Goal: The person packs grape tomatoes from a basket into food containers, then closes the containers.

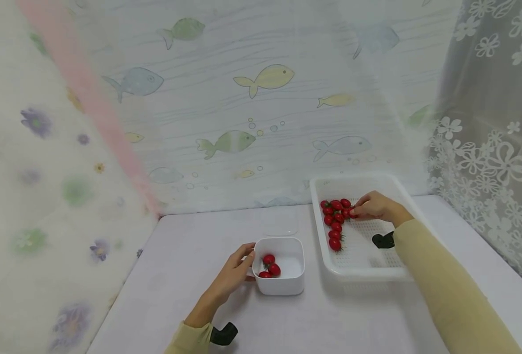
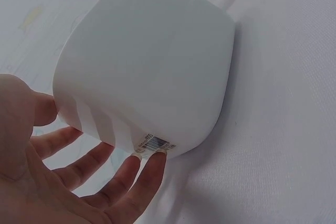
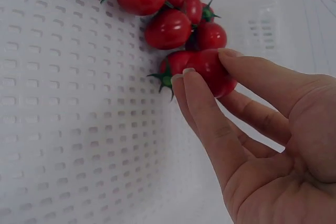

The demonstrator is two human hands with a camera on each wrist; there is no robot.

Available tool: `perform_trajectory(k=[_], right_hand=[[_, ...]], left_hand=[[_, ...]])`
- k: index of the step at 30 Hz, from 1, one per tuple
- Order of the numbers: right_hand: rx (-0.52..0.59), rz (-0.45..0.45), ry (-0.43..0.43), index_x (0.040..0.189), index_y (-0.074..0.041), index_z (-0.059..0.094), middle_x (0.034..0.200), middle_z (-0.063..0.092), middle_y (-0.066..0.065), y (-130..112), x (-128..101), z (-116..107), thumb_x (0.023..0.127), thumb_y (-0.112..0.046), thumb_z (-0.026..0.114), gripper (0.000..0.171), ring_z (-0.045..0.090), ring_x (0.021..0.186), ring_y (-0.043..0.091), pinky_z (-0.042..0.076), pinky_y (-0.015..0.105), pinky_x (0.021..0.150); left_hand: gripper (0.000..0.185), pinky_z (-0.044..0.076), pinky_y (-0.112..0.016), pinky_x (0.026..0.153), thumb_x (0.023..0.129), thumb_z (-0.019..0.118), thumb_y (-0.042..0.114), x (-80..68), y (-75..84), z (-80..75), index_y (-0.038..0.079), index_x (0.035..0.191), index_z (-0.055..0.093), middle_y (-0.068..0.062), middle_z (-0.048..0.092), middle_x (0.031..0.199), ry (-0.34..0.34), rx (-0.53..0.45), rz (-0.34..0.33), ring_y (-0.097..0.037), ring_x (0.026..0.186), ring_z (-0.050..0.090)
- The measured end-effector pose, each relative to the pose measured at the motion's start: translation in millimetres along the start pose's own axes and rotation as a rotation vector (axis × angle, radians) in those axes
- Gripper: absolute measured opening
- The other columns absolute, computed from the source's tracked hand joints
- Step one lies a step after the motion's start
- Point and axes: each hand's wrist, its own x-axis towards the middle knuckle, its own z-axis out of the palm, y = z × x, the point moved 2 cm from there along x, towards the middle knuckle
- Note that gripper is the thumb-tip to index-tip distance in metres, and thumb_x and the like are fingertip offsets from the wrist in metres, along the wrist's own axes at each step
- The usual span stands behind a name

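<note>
Here the right hand (image 1: 377,206) reaches into the perforated white tray (image 1: 367,258) and pinches one cherry tomato (image 3: 202,71) between thumb and fingertips, at the edge of the tomato cluster (image 1: 336,219) lying along the tray's left side. The left hand (image 1: 236,273) rests against the left wall of the white container (image 1: 287,280), fingers straight and touching it. The container stands on the table (image 1: 322,319), just beside the tray, with three tomatoes (image 1: 269,265) inside.

left hand (image 1: 234,273) open, fingers straight; right hand (image 1: 376,206) reached forward, fingertips pinching.
</note>
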Motion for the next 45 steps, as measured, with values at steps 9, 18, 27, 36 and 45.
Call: perform_trajectory(k=[9, 18, 27, 36, 45], right_hand=[[-0.011, -0.033, -0.005, 0.133, 0.022, 0.044, 0.108, 0.067, 0.019, -7.3, -2.3, 2.0, 0.099, -0.006, 0.066, 0.049, 0.073, 0.092, 0.019, 0.061, 0.032, 0.085], [-0.081, -0.107, -0.031, 0.132, 0.02, 0.048, 0.116, 0.065, 0.026, -16.4, -9.0, 9.7, 0.099, -0.011, 0.067, 0.049, 0.072, 0.102, 0.027, 0.06, 0.035, 0.09], [-0.157, -0.181, -0.029, 0.132, 0.016, 0.052, 0.12, 0.065, 0.025, -33.9, -18.7, 16.7, 0.099, -0.016, 0.068, 0.049, 0.072, 0.099, 0.025, 0.054, 0.049, 0.1], [-0.17, -0.208, -0.035, 0.13, 0.012, 0.057, 0.12, 0.067, 0.023, -46.6, -28.0, 22.5, 0.099, -0.018, 0.069, 0.045, 0.071, 0.1, 0.026, 0.055, 0.051, 0.098], [-0.166, -0.243, -0.046, 0.127, 0.01, 0.059, 0.116, 0.068, 0.019, -57.5, -39.9, 30.0, 0.098, -0.016, 0.07, 0.041, 0.07, 0.104, 0.033, 0.058, 0.039, 0.089]], left_hand=[[0.042, 0.062, -0.041, 0.083, 0.111, 0.046, 0.027, 1.4, -2.3, -1.6, 0.009, 0.149, 0.047, -0.018, 0.05, 0.143, 0.007, 0.002, -0.003, -0.039, 0.121, 0.059], [0.042, 0.062, -0.044, 0.083, 0.111, 0.046, 0.026, -0.5, -4.8, -0.4, 0.008, 0.149, 0.047, -0.02, 0.05, 0.142, 0.002, -0.007, -0.001, -0.04, 0.12, 0.059], [0.041, 0.062, -0.044, 0.083, 0.111, 0.046, 0.025, 0.1, -4.5, 0.3, 0.009, 0.149, 0.047, -0.019, 0.051, 0.141, 0.007, 0.0, 0.008, -0.039, 0.119, 0.059], [0.041, 0.062, -0.043, 0.082, 0.111, 0.047, 0.026, 1.2, -4.1, -0.4, 0.01, 0.149, 0.048, -0.019, 0.051, 0.143, 0.015, -0.012, 0.006, -0.038, 0.12, 0.059], [0.042, 0.062, -0.043, 0.083, 0.111, 0.047, 0.027, 2.1, -4.5, 0.7, 0.011, 0.149, 0.047, -0.018, 0.05, 0.144, 0.015, -0.008, 0.009, -0.038, 0.121, 0.059]])
